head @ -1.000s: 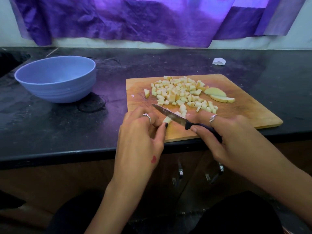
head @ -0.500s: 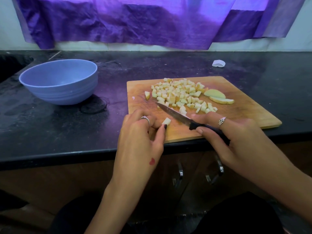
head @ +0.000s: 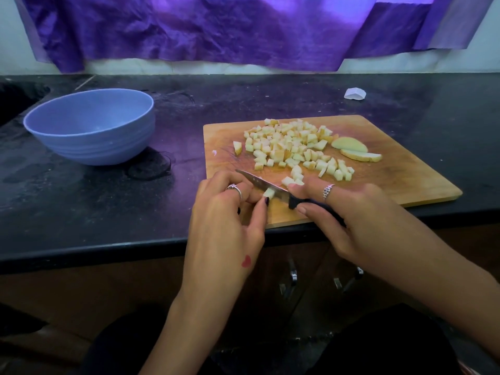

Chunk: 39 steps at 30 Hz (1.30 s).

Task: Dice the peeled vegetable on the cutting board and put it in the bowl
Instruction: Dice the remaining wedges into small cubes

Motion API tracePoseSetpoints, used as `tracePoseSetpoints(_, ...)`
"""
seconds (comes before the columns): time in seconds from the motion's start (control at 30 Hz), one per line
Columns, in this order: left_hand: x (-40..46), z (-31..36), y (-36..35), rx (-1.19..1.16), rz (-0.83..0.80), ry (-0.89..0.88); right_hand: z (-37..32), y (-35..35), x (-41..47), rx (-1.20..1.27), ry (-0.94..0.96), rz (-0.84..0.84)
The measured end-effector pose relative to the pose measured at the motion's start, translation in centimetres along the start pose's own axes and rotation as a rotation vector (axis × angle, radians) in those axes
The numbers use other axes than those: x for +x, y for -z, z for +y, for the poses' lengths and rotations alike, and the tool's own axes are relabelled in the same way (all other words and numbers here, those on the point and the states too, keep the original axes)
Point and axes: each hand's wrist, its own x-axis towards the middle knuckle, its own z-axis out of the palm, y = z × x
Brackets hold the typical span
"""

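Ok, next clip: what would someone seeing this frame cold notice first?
Probably the pale heap of diced vegetable cubes in the middle of the wooden cutting board, with two uncut slices at its right. At the board's near edge, the right hand holds a black-handled knife whose blade meets a small piece pinched by the left hand. The blue bowl sits to the left on the counter.

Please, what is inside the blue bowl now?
The blue bowl shows only its bare inner wall, no dice. The near rim hides its bottom. All diced pieces lie on the cutting board.

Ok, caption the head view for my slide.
Left hand steadies a piece while right hand cuts with knife on board.
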Motion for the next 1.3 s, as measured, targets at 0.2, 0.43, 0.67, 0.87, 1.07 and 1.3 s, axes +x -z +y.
tracePoseSetpoints(0.2, 0.0, 0.2, 0.1, 0.015, -0.009, 0.017, 1.0, 0.8, -2.0, -0.035, 0.049, 0.122)
tracePoseSetpoints(0.43, 0.1, 0.3, 0.2, -0.023, -0.016, 0.043, 0.3, 0.5, -2.3, 0.062, 0.041, 0.158)
tracePoseSetpoints(0.67, 0.3, 0.3, 0.4, -0.049, -0.028, 0.047, -0.4, 0.3, -1.0, 0.01, 0.007, 0.112)
tracePoseSetpoints(0.87, 0.1, 0.3, 0.2, -0.023, 0.001, 0.04, -0.6, 0.3, -1.0, -0.017, 0.01, 0.018)
tracePoseSetpoints(1.07, 0.0, 0.2, 0.3, 0.006, -0.033, 0.044, 0.5, 0.9, -2.5, 0.043, -0.005, 0.157)
tracePoseSetpoints(1.3, 0.0, 0.4, 0.5, -0.002, -0.048, 0.029, -0.7, 0.3, -2.6, 0.043, 0.018, 0.129)
